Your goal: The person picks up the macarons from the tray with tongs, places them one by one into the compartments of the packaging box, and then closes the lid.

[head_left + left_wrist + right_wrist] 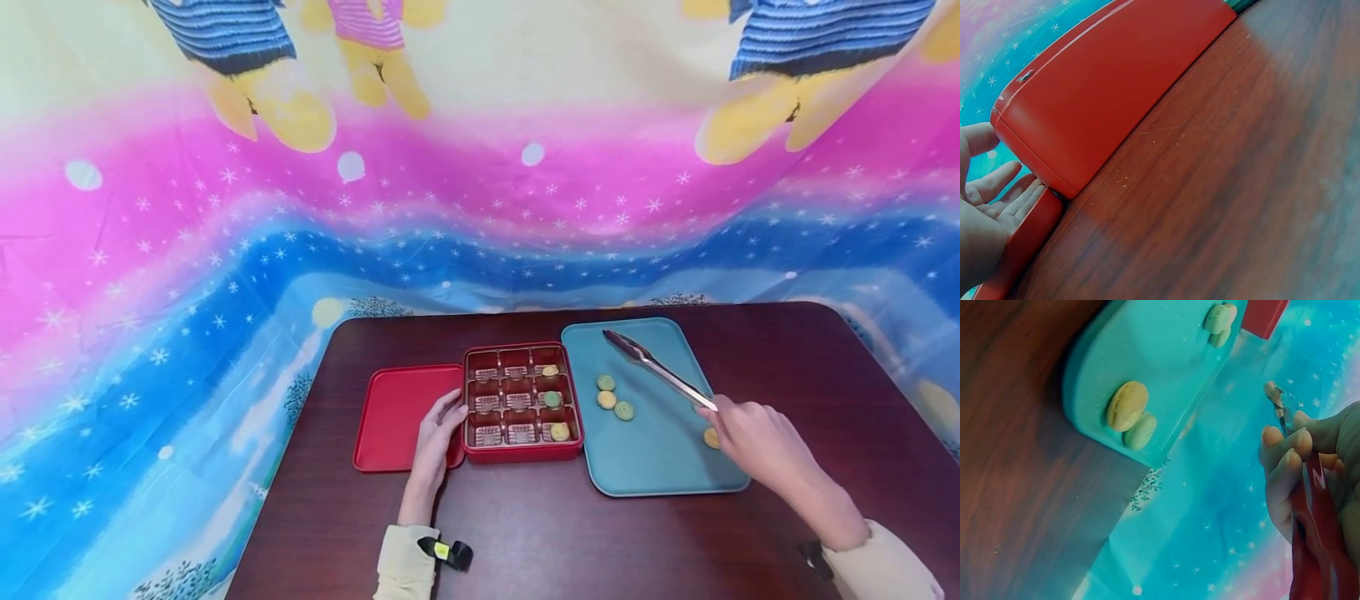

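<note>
The right hand point(761, 442) grips tongs point(663, 371) over the teal tray point(652, 471), fingers curled, while the left hand point(435, 437), fingers parted, touches the red box point(522, 453) holding 3 macarons point(559, 432).

The head camera looks forward and down across a table point(510, 517) in the lower frame; the left-wrist camera, low, tilted and close, shares with it the red box point(1104, 81), upper left; the right-wrist camera, near and tilted, shares the teal tray point(1147, 350), top centre
</note>
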`<state>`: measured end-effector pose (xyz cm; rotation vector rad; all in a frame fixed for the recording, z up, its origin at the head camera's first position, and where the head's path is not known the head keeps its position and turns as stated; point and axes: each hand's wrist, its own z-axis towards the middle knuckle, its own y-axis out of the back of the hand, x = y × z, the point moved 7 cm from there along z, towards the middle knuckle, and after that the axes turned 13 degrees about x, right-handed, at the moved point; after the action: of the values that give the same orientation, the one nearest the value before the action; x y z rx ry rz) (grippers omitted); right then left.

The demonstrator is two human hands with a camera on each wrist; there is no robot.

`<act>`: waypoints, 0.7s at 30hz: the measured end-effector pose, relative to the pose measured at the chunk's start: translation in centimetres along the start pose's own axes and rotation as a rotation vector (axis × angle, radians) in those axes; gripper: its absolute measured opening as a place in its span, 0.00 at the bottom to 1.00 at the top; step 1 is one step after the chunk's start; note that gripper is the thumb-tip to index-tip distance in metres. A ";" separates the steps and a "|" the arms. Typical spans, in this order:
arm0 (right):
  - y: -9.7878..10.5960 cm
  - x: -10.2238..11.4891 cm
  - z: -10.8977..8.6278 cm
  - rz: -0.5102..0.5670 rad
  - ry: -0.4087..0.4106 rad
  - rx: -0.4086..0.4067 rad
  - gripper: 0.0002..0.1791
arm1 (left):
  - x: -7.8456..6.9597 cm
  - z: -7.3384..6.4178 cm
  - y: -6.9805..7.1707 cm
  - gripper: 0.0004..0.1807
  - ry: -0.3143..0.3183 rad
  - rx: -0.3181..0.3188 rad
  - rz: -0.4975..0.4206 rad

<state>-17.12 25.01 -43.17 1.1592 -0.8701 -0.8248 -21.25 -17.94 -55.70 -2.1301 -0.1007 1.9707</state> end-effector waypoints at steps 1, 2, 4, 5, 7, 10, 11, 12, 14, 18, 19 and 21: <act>0.1 0.1 0.2 -0.001 0.004 -0.002 0.42 | 0.0 0.0 0.0 0.28 0.000 0.000 0.000; 0.1 0.3 0.4 0.001 0.006 0.000 0.43 | 0.0 0.0 0.0 0.28 -0.001 0.000 -0.005; 0.1 0.5 0.7 0.002 0.010 0.009 0.43 | -0.1 0.0 0.0 0.27 -0.005 -0.001 -0.015; 0.2 0.7 0.9 0.003 0.010 0.015 0.41 | -0.1 0.0 0.0 0.27 -0.006 0.000 -0.017; 0.1 0.9 1.2 0.011 0.004 0.033 0.34 | -0.1 0.0 0.0 0.27 -0.008 0.003 -0.020; 0.1 1.2 1.7 0.017 -0.005 0.061 0.23 | -0.1 0.0 0.0 0.27 -0.008 0.002 -0.009; 0.1 1.3 1.8 0.020 -0.006 0.067 0.20 | -0.1 0.0 0.1 0.27 -0.007 0.002 -0.008; 0.1 1.4 2.0 0.018 -0.005 0.072 0.19 | -0.1 0.0 0.0 0.27 -0.007 0.002 -0.002; 0.1 1.7 2.2 0.015 0.000 0.075 0.19 | 0.0 -0.1 0.0 0.27 -0.006 0.002 0.000; 0.0 2.3 2.8 0.008 0.007 0.082 0.15 | 0.0 -0.1 0.0 0.27 -0.010 0.004 0.006; 0.0 2.4 3.0 0.010 0.006 0.087 0.14 | 0.0 -0.1 0.0 0.27 -0.009 0.004 0.006; -0.1 2.7 3.3 0.013 0.003 0.100 0.13 | 0.0 -0.1 0.0 0.28 -0.008 0.004 0.013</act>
<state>-18.93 21.24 -42.30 1.2404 -0.9238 -0.7761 -21.18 -17.94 -55.65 -2.1261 -0.0836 1.9848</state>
